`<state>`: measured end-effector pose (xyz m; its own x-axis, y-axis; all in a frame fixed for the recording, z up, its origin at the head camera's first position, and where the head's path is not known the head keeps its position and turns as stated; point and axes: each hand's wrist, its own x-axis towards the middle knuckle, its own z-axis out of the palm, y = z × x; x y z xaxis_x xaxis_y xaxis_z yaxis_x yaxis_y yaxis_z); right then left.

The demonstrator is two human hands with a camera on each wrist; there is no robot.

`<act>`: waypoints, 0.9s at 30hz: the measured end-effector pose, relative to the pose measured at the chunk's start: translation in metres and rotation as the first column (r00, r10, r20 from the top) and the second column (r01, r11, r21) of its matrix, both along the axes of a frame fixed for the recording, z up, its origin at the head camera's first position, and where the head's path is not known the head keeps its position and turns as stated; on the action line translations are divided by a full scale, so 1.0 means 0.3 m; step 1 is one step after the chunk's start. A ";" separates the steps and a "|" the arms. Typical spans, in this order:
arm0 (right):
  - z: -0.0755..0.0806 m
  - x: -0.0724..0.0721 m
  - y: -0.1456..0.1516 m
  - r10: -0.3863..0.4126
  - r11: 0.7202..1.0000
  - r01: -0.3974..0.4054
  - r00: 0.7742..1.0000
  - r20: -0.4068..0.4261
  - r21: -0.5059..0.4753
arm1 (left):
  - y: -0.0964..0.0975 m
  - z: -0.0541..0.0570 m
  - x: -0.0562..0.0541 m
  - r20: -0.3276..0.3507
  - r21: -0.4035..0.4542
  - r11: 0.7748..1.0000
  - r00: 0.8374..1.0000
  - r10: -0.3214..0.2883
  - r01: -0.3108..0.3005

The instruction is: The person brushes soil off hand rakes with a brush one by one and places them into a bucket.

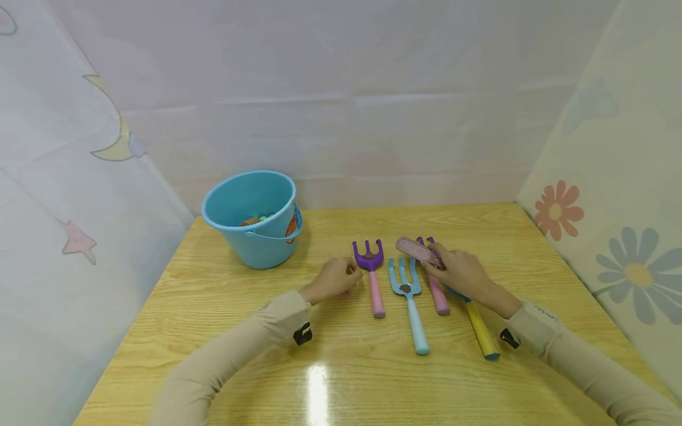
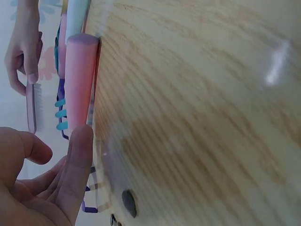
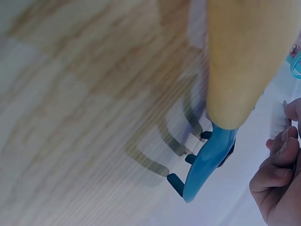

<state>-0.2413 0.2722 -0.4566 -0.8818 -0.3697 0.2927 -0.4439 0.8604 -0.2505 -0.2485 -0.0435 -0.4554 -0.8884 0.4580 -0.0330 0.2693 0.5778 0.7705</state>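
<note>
My right hand (image 1: 460, 272) grips a pale pink brush (image 1: 418, 250) by its handle, above the table. Its bristles (image 2: 39, 106) show in the left wrist view. Below that hand lie a purple hand rake with a pink handle (image 1: 438, 294) and a blue hand rake with a yellow handle (image 1: 481, 328), its head partly covered. My left hand (image 1: 334, 278) is beside another purple hand rake (image 1: 370, 258) with a pink handle and holds nothing; whether a fingertip touches it I cannot tell. Between the hands lies a light blue hand rake (image 1: 412, 307).
A blue bucket (image 1: 247, 245) with small items inside, among them a brown one (image 1: 250, 221), stands at the back left of the wooden table (image 1: 256, 367). Printed cloth (image 1: 373, 148) hangs behind and at both sides. A small dark oval patch (image 2: 129, 203) shows in the left wrist view.
</note>
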 end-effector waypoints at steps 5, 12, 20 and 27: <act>-0.001 0.002 0.002 -0.003 1.000 0.003 1.000 0.004 -0.004 | 0.025 -0.014 0.008 0.097 0.045 0.999 0.995 0.012 -0.017; -0.001 0.001 0.002 0.007 1.000 -0.007 1.000 -0.015 0.000 | 0.051 -0.024 0.018 0.139 0.024 0.998 0.989 0.048 -0.052; 0.005 0.002 -0.002 0.012 1.000 -0.012 1.000 -0.011 -0.002 | 0.086 -0.035 0.019 0.132 0.030 0.999 0.991 0.021 -0.025; -0.005 -0.005 -0.004 0.019 1.000 -0.019 1.000 -0.018 0.003 | 0.108 -0.037 0.027 0.130 -0.033 0.999 0.991 0.039 -0.035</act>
